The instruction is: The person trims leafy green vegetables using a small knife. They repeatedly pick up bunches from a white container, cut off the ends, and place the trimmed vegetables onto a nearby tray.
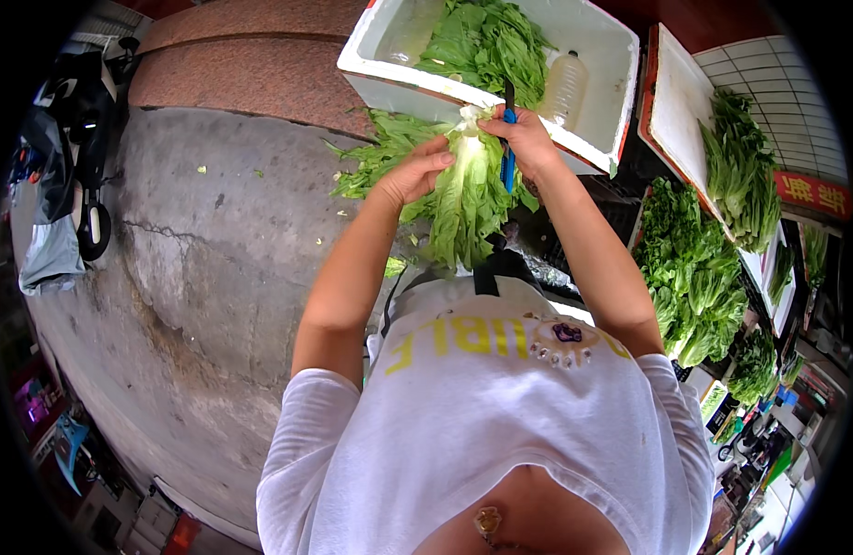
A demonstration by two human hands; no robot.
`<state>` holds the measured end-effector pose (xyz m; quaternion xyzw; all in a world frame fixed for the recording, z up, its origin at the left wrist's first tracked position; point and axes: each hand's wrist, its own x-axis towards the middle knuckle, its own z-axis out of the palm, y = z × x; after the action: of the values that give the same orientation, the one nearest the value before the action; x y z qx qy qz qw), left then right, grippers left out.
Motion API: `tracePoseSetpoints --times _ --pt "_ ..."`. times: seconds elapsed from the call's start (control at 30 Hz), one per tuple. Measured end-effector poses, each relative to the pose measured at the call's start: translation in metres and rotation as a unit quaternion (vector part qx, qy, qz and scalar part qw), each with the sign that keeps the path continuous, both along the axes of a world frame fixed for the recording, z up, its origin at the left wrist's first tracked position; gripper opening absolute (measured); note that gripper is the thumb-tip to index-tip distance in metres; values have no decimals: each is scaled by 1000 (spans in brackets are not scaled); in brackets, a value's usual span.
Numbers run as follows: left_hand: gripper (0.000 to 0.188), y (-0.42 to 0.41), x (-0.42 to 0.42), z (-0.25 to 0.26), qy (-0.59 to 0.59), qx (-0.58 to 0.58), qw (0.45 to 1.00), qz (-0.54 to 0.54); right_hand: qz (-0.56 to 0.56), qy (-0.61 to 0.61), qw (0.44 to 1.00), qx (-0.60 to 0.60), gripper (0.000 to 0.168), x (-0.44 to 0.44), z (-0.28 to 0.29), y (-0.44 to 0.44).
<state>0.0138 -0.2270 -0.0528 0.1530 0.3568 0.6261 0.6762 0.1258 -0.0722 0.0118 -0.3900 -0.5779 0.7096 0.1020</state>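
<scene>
A head of leafy lettuce (461, 187) hangs in front of me, pale cut base up and leaves down. My left hand (421, 168) cups it from the side, thumb across the leaves and fingers partly hidden behind. Near the base, my right hand (527, 142) pinches the leaves between thumb and fingers. That same hand holds a blue-handled knife (508, 163), its dark blade pointing away from me. More loose leafy greens (381, 149) lie beyond and left of the lettuce. Just past my hands stands a white foam box (385, 87) with picked greens (492, 48) inside.
A plastic bottle (565, 87) is in the foam box. At right are a foam lid (680, 118), bundled greens (742, 173) and piled lettuce (697, 277). Leaf scraps dot the concrete floor (211, 201). A stone step (253, 73) lies ahead; a scooter (79, 152) stands left.
</scene>
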Motion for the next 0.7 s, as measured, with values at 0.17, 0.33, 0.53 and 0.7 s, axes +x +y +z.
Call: tracePoseSetpoints --times 0.17,0.33,0.53,0.7 --pt "54 3 17 11 -119 -95 988 -10 -13 16 993 117 14 -3 -15 9" --pt "46 -2 7 3 -197 -29 980 6 149 -102 895 407 49 7 -4 43" --pt "46 2 -22 -12 -101 -146 906 385 120 -114 909 383 33 29 -2 2" --pt "35 -7 -34 -20 -233 -120 833 488 -38 -41 934 353 18 51 -19 -7"
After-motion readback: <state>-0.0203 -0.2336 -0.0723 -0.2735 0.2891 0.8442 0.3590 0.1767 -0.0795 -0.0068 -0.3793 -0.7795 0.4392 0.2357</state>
